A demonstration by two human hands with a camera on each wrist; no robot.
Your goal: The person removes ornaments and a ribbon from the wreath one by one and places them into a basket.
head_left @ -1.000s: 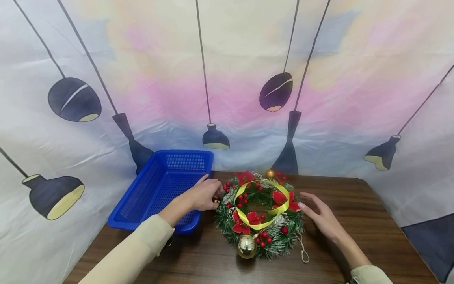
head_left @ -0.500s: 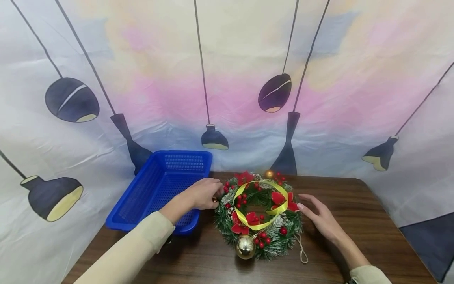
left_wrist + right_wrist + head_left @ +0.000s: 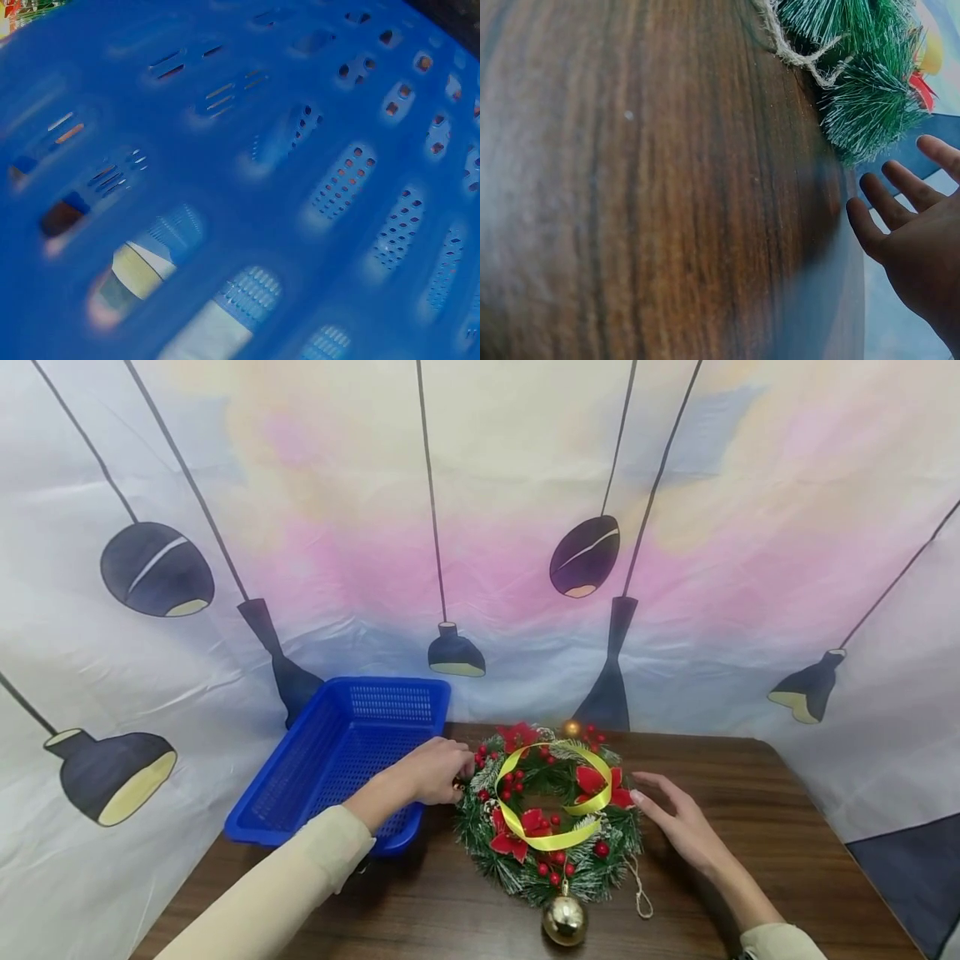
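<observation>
A green Christmas wreath (image 3: 480,835) with frosted tips, red poinsettias and red berries lies flat on the table. A loop of yellow ribbon (image 3: 550,842) rests on it, and a gold bauble (image 3: 565,919) sits at its front edge. My left hand (image 3: 435,771) grips the wreath's left edge with curled fingers, and a small shiny copper-coloured ornament shows under the fingertips. On the right, my right hand (image 3: 686,821) has its fingers spread, thumb tip right at the wreath's edge. In the right wrist view that hand (image 3: 922,232) is beside the green needles.
A blue perforated plastic basket (image 3: 258,837) stands left of the wreath, under my left forearm; its wall (image 3: 225,180) fills the left wrist view. A twine loop (image 3: 642,897) trails from the wreath onto the wooden table (image 3: 735,793). Behind hangs a printed cloth (image 3: 517,660).
The gold bauble has shifted right and toward the front edge of the wreath. The front of the yellow ribbon lies differently, with its end now showing. Both hands stay nearly in place.
</observation>
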